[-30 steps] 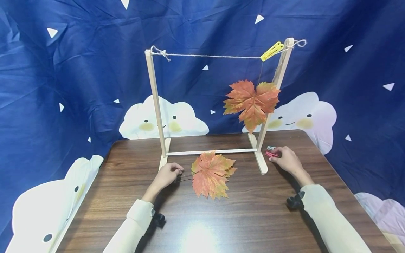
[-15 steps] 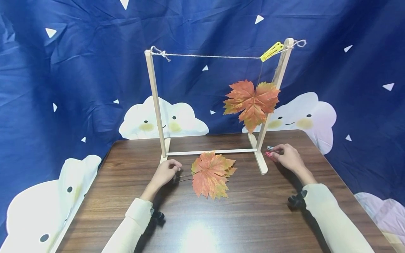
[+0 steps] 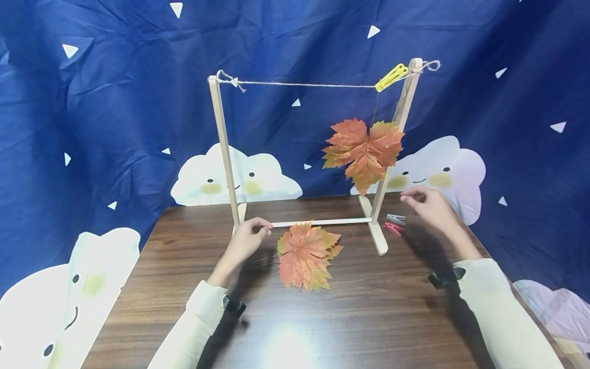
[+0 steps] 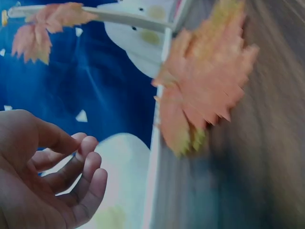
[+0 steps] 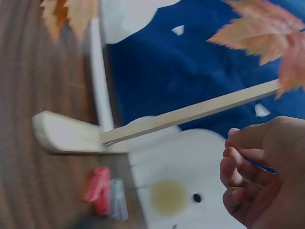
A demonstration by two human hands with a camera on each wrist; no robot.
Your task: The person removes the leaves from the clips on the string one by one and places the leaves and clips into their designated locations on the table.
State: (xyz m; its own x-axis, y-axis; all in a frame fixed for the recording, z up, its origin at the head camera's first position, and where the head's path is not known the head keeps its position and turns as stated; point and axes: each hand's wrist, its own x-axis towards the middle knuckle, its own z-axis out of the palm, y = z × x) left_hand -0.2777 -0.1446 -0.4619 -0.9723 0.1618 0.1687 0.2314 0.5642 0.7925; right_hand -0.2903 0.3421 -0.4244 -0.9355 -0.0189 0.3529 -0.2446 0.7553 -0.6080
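My left hand (image 3: 246, 240) hovers by the frame's left post, fingers loosely curled around nothing. To its right, maple leaves (image 3: 304, 256) lie overlapped on the table, their thin stems pointing left. My right hand (image 3: 430, 207) is raised at the far right, and its bent fingers hold nothing in the right wrist view. Below it, a pink clothespin (image 3: 393, 228) and a light blue clothespin (image 3: 396, 220) lie side by side beside the stand's right foot. Another maple leaf (image 3: 365, 151) hangs by its stem from a yellow clothespin (image 3: 392, 78) clipped on the string (image 3: 299, 84).
A wooden frame stands at the back of the brown table (image 3: 359, 318), with a left post (image 3: 222, 143), a right post (image 3: 407, 102) and a low white crossbar (image 3: 343, 222). Behind it hangs a blue curtain (image 3: 138, 102) printed with clouds and triangles.
My right hand has come off the clothespins and lifted up and away, leaving them on the table. My left hand has risen slightly and moved right. The leaves have stayed put.
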